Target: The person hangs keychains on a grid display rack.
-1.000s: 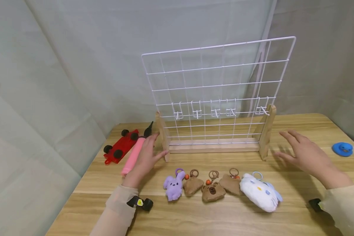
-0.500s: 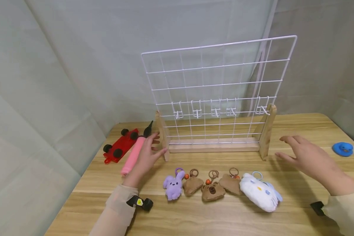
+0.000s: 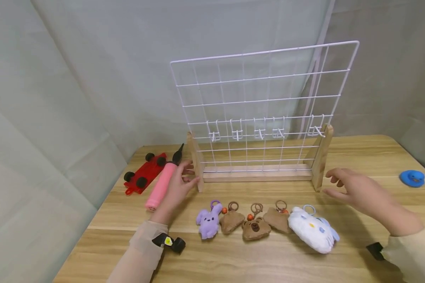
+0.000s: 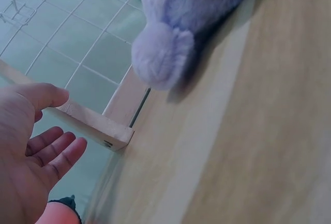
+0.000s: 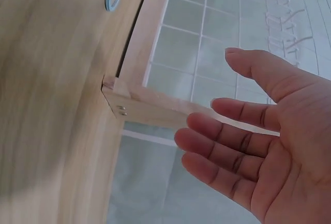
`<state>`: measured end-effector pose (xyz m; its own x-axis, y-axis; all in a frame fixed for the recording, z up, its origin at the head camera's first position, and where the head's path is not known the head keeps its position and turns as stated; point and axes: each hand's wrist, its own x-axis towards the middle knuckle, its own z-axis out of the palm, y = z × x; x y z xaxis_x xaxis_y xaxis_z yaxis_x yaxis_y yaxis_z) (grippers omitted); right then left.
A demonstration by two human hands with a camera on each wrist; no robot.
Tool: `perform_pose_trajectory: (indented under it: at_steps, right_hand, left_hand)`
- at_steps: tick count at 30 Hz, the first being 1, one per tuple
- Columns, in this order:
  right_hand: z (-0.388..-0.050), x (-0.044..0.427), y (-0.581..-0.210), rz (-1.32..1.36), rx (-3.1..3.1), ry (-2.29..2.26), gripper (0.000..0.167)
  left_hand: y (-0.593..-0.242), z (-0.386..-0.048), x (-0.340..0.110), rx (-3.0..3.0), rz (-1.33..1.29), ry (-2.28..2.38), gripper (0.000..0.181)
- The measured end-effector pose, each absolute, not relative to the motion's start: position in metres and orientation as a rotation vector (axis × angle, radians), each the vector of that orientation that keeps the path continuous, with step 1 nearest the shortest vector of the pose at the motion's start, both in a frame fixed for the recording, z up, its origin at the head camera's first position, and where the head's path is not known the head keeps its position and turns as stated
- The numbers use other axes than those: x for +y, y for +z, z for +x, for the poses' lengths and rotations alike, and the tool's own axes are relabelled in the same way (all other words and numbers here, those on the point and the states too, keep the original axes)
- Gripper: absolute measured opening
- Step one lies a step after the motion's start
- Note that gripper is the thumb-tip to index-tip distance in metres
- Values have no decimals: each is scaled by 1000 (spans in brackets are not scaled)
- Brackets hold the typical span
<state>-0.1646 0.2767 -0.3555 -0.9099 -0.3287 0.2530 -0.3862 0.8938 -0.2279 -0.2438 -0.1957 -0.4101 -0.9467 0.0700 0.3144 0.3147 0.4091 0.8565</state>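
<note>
A white wire grid rack (image 3: pixel 255 101) stands upright in a wooden base (image 3: pixel 256 177), with several white hooks (image 3: pixel 259 134) on one of its wires. My left hand (image 3: pixel 175 190) is at the base's left support (image 3: pixel 195 161), thumb and fingers spread loosely; whether it touches the wood I cannot tell. My right hand (image 3: pixel 363 194) hovers just right of the right support (image 3: pixel 321 159), fingers softly bent and holding nothing. In front of the rack lie plush keychains: a purple rabbit (image 3: pixel 209 224), several brown ones including a bear (image 3: pixel 255 228), and a white cat (image 3: pixel 311 232).
Left of the rack, a pink hand pump (image 3: pixel 161 186) with a black nozzle lies beside a red toy car chassis (image 3: pixel 146 175) with black wheels. At the far right of the wooden table (image 3: pixel 269 263) sits a blue rubber duck (image 3: pixel 412 179). Pale curtains (image 3: pixel 102 78) hang behind.
My right hand has moved left, closer to the rack's right support, its fingers bending a little more. The left hand has hardly moved, and the keychains lie as before.
</note>
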Motion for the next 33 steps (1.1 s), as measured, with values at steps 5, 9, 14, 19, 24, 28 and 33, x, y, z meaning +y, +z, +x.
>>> perform_pose_trajectory:
  at_steps: [5, 9, 14, 19, 24, 28, 33]
  right_hand:
    - [-166, 273, -361, 571, -2841, 419, 33]
    - [-168, 272, -367, 596, -2797, 431, 32]
    - [-173, 271, -377, 674, -2737, 522, 25]
    - [-173, 268, -382, 677, -2770, 684, 19]
    - [-173, 263, -387, 721, -2817, 794, 20]
    - [-173, 262, -390, 773, -2832, 868, 25]
    - [-172, 261, -395, 826, -2853, 938, 23]
  left_hand:
    - [-412, -245, -193, -2469, -343, -1547, 58]
    - [-413, -247, -189, -2479, -369, -1532, 60]
    - [-417, -245, -189, -2469, -362, -1514, 61]
    - [-421, -243, -191, -2477, -346, -1494, 63]
    - [-423, -242, -192, -2462, -348, -1507, 64]
    - [-423, -242, -191, -2459, -347, -1508, 64]
    - [-423, -241, -192, -2467, -343, -1494, 64]
